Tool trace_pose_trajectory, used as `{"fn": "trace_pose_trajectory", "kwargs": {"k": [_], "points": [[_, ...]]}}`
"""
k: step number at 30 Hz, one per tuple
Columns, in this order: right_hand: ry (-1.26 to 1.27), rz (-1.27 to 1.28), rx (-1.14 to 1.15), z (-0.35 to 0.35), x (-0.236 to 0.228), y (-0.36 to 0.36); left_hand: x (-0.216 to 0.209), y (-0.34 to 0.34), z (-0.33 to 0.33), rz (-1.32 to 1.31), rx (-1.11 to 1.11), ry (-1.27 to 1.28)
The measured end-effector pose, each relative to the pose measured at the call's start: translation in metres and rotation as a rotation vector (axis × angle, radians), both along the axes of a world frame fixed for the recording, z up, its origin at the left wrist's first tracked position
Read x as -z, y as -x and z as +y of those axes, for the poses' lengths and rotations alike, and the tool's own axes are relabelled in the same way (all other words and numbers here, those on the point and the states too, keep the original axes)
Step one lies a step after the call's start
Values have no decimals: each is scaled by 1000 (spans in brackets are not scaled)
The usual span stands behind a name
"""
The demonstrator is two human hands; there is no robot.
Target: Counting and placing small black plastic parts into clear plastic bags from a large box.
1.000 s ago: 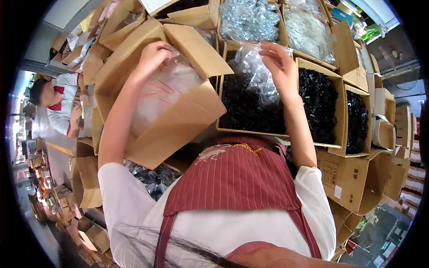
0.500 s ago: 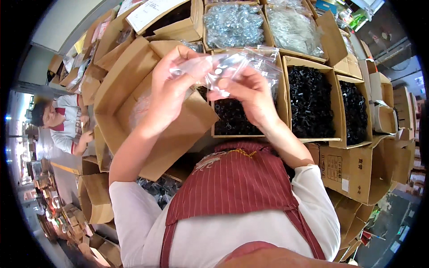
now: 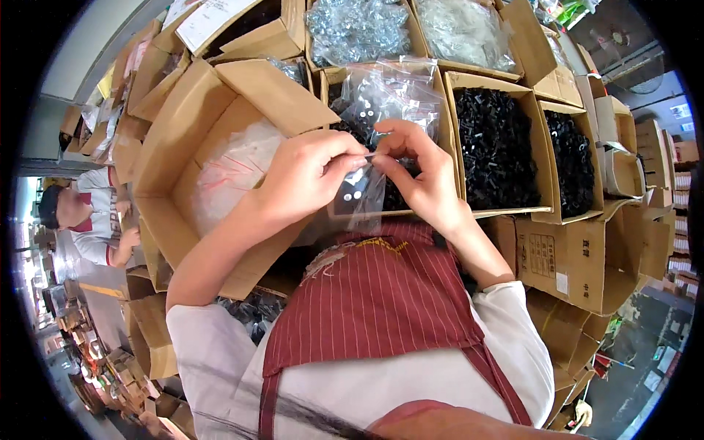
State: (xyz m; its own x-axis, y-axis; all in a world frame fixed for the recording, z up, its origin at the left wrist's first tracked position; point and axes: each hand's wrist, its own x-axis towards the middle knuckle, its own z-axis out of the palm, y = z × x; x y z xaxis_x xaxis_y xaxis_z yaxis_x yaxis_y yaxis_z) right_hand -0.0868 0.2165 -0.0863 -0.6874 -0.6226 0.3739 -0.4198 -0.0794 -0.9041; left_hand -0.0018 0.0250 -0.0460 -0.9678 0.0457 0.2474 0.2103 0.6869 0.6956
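Note:
Between my two hands hangs a clear plastic zip bag (image 3: 372, 196) with small white round pieces and something dark showing in it. My left hand (image 3: 314, 167) pinches the bag's top edge between thumb and finger. Close beside it, my right hand (image 3: 419, 167) pinches the same edge, fingertips almost touching the left ones. Just beyond my hands lies a pile of clear zip bags (image 3: 389, 92), some with white round pieces inside. They rest over a carton (image 3: 449, 147) of small black parts, which my hands and the bags partly hide.
At left stands an open carton (image 3: 165, 158) with loose clear bags (image 3: 238, 165) inside. Cartons of black parts (image 3: 495, 150) stand at right; bagged silvery parts (image 3: 359, 33) and clear bags (image 3: 466, 33) lie in cartons behind. Another person (image 3: 92, 213) is at far left.
Both hands have come nearer my body and together at the bag's top edge. The bag, earlier held up and spread between the hands, now hangs down. The view has shifted slightly.

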Motion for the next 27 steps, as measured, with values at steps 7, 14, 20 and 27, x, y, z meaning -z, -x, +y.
{"fn": "trace_pose_trajectory", "kwargs": {"k": [7,14,20,27], "points": [[-8,-867,-559,10,11,-6,-6,-8,9,-39,-50,-45],[6,-892,-378,13,19,-7,-1,-3,1,-203,22,-296],[32,87,-51,21,-3,0,8,-2,7,22,-23,127],[-361,444,-194,20,-12,0,15,-3,10,123,16,185]]}}
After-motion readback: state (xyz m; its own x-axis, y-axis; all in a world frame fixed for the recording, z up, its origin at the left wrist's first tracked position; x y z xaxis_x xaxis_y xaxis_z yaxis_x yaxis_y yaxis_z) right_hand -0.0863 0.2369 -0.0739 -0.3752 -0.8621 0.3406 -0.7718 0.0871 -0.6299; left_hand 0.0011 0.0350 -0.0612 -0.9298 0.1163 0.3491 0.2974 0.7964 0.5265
